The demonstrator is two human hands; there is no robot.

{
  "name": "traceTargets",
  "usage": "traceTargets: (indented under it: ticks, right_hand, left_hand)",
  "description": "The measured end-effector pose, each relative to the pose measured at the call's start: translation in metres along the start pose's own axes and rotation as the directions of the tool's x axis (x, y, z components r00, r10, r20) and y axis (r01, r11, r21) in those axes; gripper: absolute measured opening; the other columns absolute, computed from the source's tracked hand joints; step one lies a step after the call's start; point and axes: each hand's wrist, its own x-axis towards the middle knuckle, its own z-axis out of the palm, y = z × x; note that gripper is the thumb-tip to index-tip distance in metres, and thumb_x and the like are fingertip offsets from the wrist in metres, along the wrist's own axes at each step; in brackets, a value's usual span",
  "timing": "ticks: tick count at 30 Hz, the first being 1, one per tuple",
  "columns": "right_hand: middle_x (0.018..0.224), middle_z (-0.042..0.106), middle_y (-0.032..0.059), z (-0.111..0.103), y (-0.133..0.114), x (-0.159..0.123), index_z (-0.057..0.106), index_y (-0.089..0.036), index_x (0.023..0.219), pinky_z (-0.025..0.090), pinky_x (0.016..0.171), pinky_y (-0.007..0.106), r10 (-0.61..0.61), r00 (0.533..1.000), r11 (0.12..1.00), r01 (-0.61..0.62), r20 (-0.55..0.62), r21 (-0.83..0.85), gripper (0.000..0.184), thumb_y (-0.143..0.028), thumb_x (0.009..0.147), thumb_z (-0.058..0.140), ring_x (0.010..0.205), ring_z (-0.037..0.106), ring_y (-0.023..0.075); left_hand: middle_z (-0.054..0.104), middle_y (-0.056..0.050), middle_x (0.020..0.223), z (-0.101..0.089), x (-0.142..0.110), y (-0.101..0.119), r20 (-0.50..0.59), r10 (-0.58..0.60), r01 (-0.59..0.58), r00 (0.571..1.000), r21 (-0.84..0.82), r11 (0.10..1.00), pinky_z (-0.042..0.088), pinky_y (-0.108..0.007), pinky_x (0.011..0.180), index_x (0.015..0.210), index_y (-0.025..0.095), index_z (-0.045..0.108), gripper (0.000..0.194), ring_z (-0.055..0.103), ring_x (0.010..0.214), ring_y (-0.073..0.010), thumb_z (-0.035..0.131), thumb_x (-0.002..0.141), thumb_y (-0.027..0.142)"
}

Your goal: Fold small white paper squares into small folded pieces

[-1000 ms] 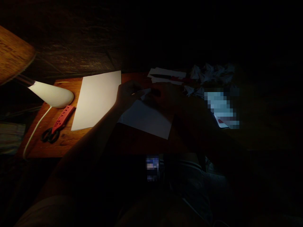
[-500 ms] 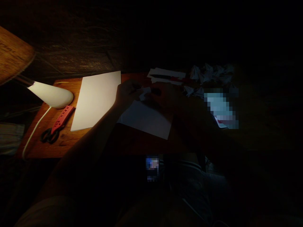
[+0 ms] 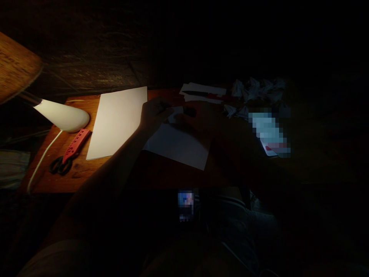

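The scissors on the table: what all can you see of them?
The scissors have black handle loops; a pinkish-red cover with dark cut-outs, apparently plastic, encloses the rest, so no bare blade shows. They lie on the wooden table, handles toward its near edge, close to the white lamp base, left of the lamplit white sheet. Nothing holds them.

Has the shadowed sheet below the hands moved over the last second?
No, not visibly: against the lamp, the near corner of the sheet lies in the same place as before.

Small pale paper (folds unclear), shadowed, at the far end of a larger sheet
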Motion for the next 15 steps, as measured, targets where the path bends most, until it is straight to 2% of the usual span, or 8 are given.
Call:
traceTargets:
  ticks: [3, 6, 8, 10, 15]
  right_hand:
    - [0.095, 0.079, 0.005, -0.002, -0.002, 0.001, 0.077, -0.023, 0.096, 0.047, 0.08, 0.036, 0.01, 1.0, 0.999, -0.01, 0.017, 0.036, 0.034, -0.055, 0.109, 0.075, 0.089, 0.066, 0.0225]
    - [0.095, 0.077, 0.0048, -0.005, -0.003, 0.003, 0.074, -0.022, 0.093, 0.047, 0.083, 0.036, 0.031, 0.999, 0.997, -0.034, 0.044, 0.065, 0.022, -0.041, 0.103, 0.078, 0.09, 0.065, 0.0222]
    - [0.1, 0.079, 0.006, -0.006, -0.002, 0.005, 0.074, -0.021, 0.097, 0.049, 0.085, 0.037, 0.053, 0.997, 0.993, -0.057, 0.048, 0.099, 0.013, -0.033, 0.097, 0.08, 0.093, 0.066, 0.0227]
    - [0.107, 0.082, 0.0073, -0.005, 0.003, 0.008, 0.076, -0.021, 0.104, 0.052, 0.088, 0.038, 0.067, 0.996, 0.986, -0.074, 0.051, 0.146, 0.014, -0.027, 0.093, 0.081, 0.096, 0.07, 0.0239]
    - [0.107, 0.085, 0.0074, -0.003, 0.022, 0.016, 0.077, -0.023, 0.1, 0.057, 0.089, 0.039, 0.085, 0.994, 0.982, -0.094, 0.063, 0.161, 0.014, -0.023, 0.087, 0.083, 0.1, 0.076, 0.0266]
  left_hand:
    - [0.079, -0.001, 0.084, -0.002, 0.0, 0.001, 0.013, -0.004, 0.004, 1.0, 0.005, 1.0, 0.06, -0.026, 0.064, 0.094, 0.022, 0.077, 0.025, 0.076, 0.076, -0.0171, 0.094, 0.085, 0.038]
    - [0.078, -0.002, 0.083, -0.002, 0.0, 0.002, 0.046, -0.006, 0.006, 0.999, -0.005, 1.0, 0.061, -0.027, 0.066, 0.093, 0.021, 0.076, 0.024, 0.076, 0.078, -0.0181, 0.095, 0.083, 0.032]
    - [0.081, -0.004, 0.086, 0.0, 0.001, 0.001, 0.079, -0.019, 0.022, 0.997, -0.041, 0.999, 0.063, -0.028, 0.07, 0.095, 0.02, 0.077, 0.026, 0.078, 0.082, -0.0188, 0.096, 0.081, 0.034]
    - [0.085, -0.006, 0.093, 0.002, 0.002, 0.0, 0.093, -0.031, 0.037, 0.995, -0.061, 0.997, 0.065, -0.028, 0.076, 0.099, 0.02, 0.08, 0.027, 0.08, 0.087, -0.0192, 0.094, 0.083, 0.037]
    - [0.087, -0.007, 0.105, -0.001, 0.004, -0.008, 0.051, 0.003, -0.008, 0.999, 0.097, 0.995, 0.067, -0.029, 0.086, 0.106, 0.022, 0.081, 0.02, 0.083, 0.1, -0.0214, 0.087, 0.094, 0.037]
